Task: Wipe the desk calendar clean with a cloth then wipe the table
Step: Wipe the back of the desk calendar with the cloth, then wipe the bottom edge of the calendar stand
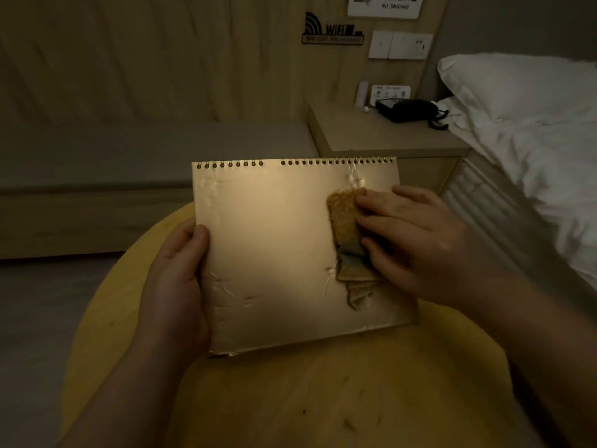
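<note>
Over the round wooden table (290, 399), yellowish, smooth, faintly marked with dark specks: one desk calendar (284, 253), rectangular, spiral-bound along its top edge, its glossy tan cover creased and scuffed near both sides, held tilted above the tabletop. Left hand (176, 286): closed on the calendar's left edge, thumb on the face. Right hand (416, 240): fingers flat, pressing a folded cloth (345, 234) against the calendar's right portion. Cloth: nubbly orange-brown pile, folded in layers, a bluish patch showing.
</note>
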